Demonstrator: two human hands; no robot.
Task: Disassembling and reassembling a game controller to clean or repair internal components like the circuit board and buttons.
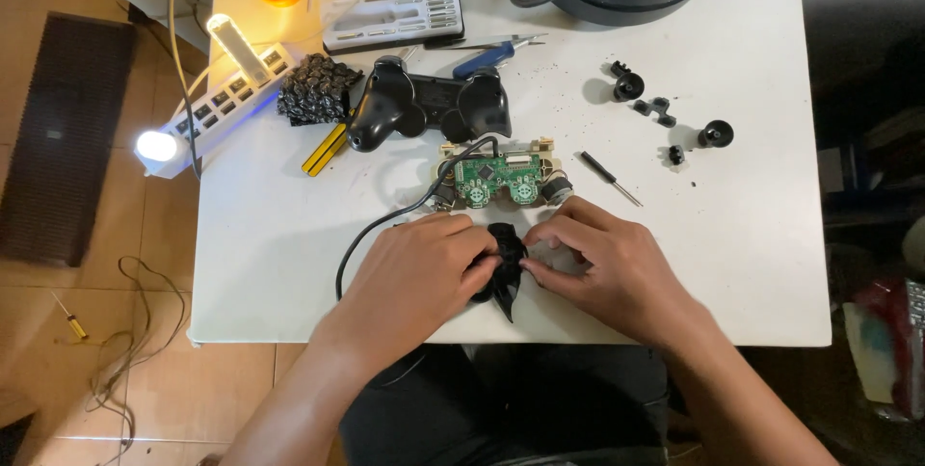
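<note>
Black part: lay near the front edge of the bench, between the two hands. Left hand closed over its left side, fingers curled onto it; right hand pinched its right edge with thumb and fingertips. Dark, glossy, irregular, tapering to a point toward the person; kind not discernible.

Circuit board: green, just beyond the hands, black cable attached.

Controller shell: black, behind the board.

Screwdriver: small, right of the board.

Loose black pieces: scattered at right.

Bit case: open at the far edge, rows of bits inside.

Power strip: white, at left.
</note>
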